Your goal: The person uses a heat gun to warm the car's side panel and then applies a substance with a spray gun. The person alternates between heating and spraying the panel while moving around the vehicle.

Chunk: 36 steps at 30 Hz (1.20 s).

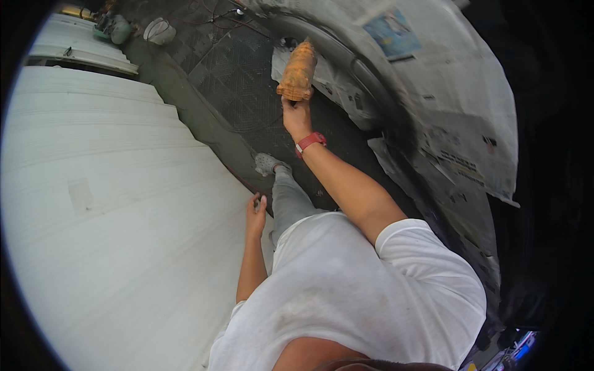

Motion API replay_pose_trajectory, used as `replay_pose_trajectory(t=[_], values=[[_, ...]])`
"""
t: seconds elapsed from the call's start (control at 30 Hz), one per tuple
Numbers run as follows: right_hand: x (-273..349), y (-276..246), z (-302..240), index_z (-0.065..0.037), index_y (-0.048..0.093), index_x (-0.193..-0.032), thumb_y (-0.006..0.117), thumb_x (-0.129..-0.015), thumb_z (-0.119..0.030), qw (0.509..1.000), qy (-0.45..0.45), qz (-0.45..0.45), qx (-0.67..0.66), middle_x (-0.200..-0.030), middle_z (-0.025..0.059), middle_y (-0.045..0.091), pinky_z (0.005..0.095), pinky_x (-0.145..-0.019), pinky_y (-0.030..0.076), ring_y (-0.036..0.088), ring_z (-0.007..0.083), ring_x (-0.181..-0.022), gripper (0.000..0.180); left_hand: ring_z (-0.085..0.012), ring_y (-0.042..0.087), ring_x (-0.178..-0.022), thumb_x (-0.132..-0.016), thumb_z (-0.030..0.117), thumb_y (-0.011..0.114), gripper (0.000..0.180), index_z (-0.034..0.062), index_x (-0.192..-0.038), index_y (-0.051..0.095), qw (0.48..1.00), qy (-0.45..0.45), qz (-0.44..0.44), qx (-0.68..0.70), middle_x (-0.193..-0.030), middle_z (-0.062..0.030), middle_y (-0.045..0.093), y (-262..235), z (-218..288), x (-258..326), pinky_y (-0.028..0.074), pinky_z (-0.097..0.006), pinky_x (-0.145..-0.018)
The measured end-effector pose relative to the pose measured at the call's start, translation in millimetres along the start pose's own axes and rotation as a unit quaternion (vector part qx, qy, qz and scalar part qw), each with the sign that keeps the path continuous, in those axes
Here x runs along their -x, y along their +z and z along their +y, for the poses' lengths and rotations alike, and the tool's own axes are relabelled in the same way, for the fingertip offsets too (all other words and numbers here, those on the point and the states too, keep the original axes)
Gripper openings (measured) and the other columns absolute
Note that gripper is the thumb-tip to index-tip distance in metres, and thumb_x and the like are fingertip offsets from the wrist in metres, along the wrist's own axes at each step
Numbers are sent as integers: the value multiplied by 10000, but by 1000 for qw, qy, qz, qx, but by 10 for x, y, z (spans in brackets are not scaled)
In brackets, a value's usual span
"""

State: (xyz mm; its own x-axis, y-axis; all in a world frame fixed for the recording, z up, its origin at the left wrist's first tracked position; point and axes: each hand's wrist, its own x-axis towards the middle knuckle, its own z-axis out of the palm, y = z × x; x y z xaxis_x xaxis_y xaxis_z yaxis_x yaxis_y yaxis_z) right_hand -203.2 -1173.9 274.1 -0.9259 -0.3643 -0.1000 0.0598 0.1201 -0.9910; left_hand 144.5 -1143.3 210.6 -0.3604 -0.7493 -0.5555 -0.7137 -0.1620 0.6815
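My right hand (296, 116) is stretched out ahead, with a red watch on the wrist. Its fingers are closed round the lower end of an orange-brown, ridged, bottle-shaped object (298, 71); its exact kind I cannot make out. The object's narrow far end is close to the dark curved edge of a car body (346, 49), apparently a wheel arch. Newspaper masking sheets (458, 93) cover much of that body. My left hand (256, 207) hangs low beside my leg, loosely curled with fingers apart and nothing visible in it.
A white ribbed panel (111, 185) runs along my left side. Dark patterned floor (229, 80) lies ahead, with thin hoses or cables across its far part. A white bucket (159, 31) and a greenish machine (114, 29) stand at the far left.
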Motion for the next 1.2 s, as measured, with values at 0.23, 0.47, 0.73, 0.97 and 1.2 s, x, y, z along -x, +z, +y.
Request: replay_pose_trajectory(t=[0.23, 0.47, 0.73, 0.97, 1.2], values=[[-806, 1430, 191, -22, 338, -1415, 675, -966, -89, 999, -30, 24, 37, -1389, 286, 543, 516, -1060, 455, 537, 469, -1311, 565, -360, 531, -1378, -997, 593, 607, 778, -51, -1430, 550, 957, -282, -58, -23, -1448, -274, 576, -1338, -1047, -976, 406, -439, -1143], [-1430, 2811, 555, -13, 341, -1458, 675, -953, -86, 998, 35, 39, 25, -1429, 271, 529, 505, -1111, 412, 496, 450, -1371, 610, -311, 565, -1322, -1028, 556, 584, 714, -37, -1424, 556, 965, -263, 14, 11, -1403, -207, 616, -2798, -1011, -1788, 430, -407, -1116], [-2290, 4136, 662, -28, 339, -1459, 651, -966, -106, 990, 135, 48, -8, -1466, 281, 504, 496, -1120, 421, 507, 451, -1377, 588, -302, 576, -1300, -1043, 489, 592, 622, -5, -1420, 565, 979, -205, 3, -6, -1378, -183, 631, -3372, -197, -3119, 441, -409, -1102], [-3113, 5032, 852, -62, 385, -1407, 672, -982, -134, 994, 106, 37, 8, -1418, 210, 559, 435, -1114, 417, 544, 350, -1353, 517, -335, 581, -1314, -1048, 471, 583, 626, -23, -1430, 556, 969, -206, -87, -101, -1401, -238, 613, -3753, 341, -4013, 443, -422, -1114], [-3758, 5555, 855, -89, 391, -1417, 698, -987, -118, 995, 95, -12, 28, -1421, 178, 563, 421, -1120, 430, 543, 305, -1361, 530, -309, 617, -1243, -1047, 444, 597, 606, -28, -1424, 550, 977, -180, -64, -89, -1358, -227, 639, -4058, 976, -5063, 469, -404, -1067]])
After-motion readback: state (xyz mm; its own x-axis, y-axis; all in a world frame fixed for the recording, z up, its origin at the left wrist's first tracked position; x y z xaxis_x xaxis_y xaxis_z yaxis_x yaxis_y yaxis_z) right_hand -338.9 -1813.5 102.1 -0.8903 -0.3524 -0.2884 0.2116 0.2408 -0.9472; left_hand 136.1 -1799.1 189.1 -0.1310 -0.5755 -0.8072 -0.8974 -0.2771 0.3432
